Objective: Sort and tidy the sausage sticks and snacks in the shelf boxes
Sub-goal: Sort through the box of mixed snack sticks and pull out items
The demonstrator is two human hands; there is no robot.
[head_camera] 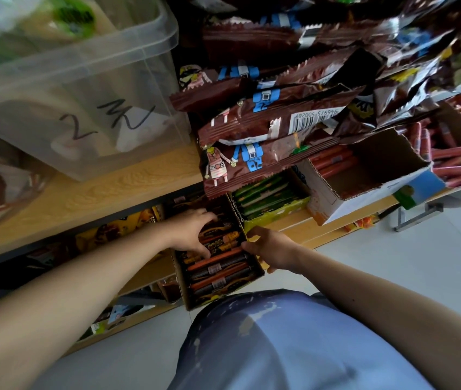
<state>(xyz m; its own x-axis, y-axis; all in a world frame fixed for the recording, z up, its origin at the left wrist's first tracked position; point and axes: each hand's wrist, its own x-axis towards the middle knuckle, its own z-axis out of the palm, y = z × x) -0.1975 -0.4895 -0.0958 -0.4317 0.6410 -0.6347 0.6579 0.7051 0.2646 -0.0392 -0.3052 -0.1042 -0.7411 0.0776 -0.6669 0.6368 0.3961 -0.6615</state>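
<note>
Item: dark sausage box (182, 282), jutting from shelf (302, 229); sausage sticks (218, 267) lie crosswise inside. Left hand (191, 232): fingers curled round bundle of sticks. Right hand (270, 249): pinches box's right wall. Advice: brace box, lay sticks parallel, ends flush

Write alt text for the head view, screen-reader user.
A person's left hand curls its fingers over sausage sticks in a dark cardboard box, while the right hand grips the box's side wall. Above, a wooden shelf holds a clear plastic bin, a heap of brown snack packets and a green box.
</note>
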